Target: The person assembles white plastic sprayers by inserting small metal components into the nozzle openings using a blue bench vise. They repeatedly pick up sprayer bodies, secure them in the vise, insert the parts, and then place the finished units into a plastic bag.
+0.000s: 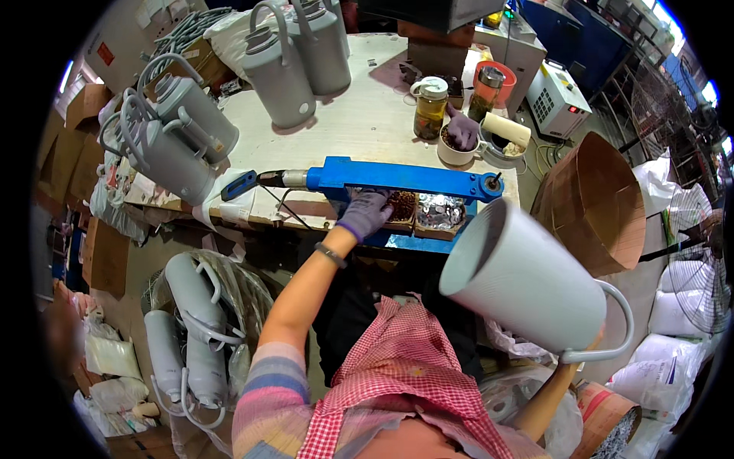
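Note:
My left hand [367, 215], in a grey-purple glove, reaches under the blue arm of a bench tool [405, 179]. Its fingers are curled at the edge of a small box of brass-coloured parts [402, 205]; the fingertips are partly hidden, so whatever they pinch does not show. Beside that lies a box of shiny silver parts [441, 210]. On the right, a large grey jug body [527, 283] is held up, tilted, with its wide open end toward the tool and its loop handle [628, 325] toward me. My right hand [599, 335] grips it from behind, mostly hidden by it.
Grey jugs [279, 84] stand on the white table [359, 122], with others [172, 149] at its left edge. Several more [195, 294] lie in a plastic-lined container at lower left. Drink containers [430, 107] and a bowl [457, 155] sit at the back right, near a tall cardboard drum [592, 203].

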